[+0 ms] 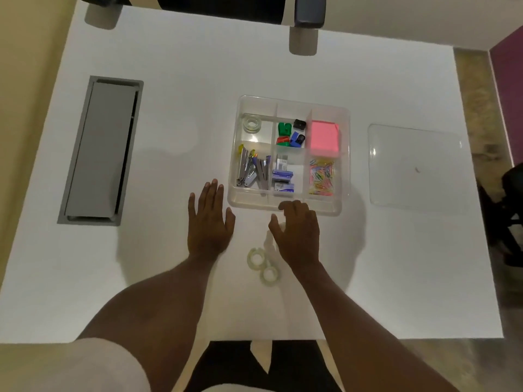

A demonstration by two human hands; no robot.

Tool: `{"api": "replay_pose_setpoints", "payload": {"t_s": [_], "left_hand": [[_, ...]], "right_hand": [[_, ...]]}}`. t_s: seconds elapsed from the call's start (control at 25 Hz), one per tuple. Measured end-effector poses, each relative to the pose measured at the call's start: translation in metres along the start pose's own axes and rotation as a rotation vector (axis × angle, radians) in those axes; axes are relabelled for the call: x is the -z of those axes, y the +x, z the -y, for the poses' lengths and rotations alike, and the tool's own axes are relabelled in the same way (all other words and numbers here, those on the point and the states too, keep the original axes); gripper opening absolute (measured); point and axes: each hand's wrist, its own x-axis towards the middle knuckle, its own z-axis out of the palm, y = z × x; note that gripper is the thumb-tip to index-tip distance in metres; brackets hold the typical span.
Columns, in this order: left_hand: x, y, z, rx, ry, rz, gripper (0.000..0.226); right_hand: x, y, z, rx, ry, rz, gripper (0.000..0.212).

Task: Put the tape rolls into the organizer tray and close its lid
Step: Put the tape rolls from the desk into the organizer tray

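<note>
The clear organizer tray [288, 206] sits open mid-table, with one clear tape roll [252, 123] in its far-left compartment. Two more clear tape rolls [256, 258] [270, 275] lie touching each other on the table in front of the tray. A faint, blurred clear shape [268, 239], possibly a third loose roll, shows at the thumb side of my right hand [297, 233]. That hand's fingers are curled near the tray's front edge; its grip is hidden. My left hand [209, 219] rests flat on the table, fingers apart, left of the tray. The clear lid [416, 165] lies to the right.
The tray's other compartments hold staplers [253, 171], staple boxes [283, 179], coloured paper clips [321, 176], pink sticky notes [324, 138] and small coloured sharpeners [291, 132]. A grey cable hatch [102, 149] is set into the table at left. Chair armrests [310, 9] stand beyond the far edge.
</note>
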Motion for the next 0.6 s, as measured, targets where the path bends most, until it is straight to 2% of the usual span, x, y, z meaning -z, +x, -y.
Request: {"api": "replay_pose_setpoints", "payload": {"t_s": [0.12, 0.28, 0.4, 0.6], "left_hand": [[0.000, -0.001, -0.001, -0.004, -0.013, -0.030, 0.063], [0.001, -0.001, -0.001, -0.009, -0.018, -0.036, 0.062], [0.001, -0.001, 0.000, -0.008, -0.019, -0.040, 0.062], [0.001, 0.000, -0.001, -0.001, -0.020, -0.026, 0.063]], "right_hand": [[-0.005, -0.028, -0.018, -0.119, -0.065, 0.089, 0.038], [-0.008, -0.040, -0.028, -0.165, -0.101, 0.111, 0.054], [-0.010, -0.038, -0.027, -0.169, -0.094, 0.121, 0.053], [-0.013, -0.032, -0.023, -0.096, -0.114, 0.198, 0.037]]}}
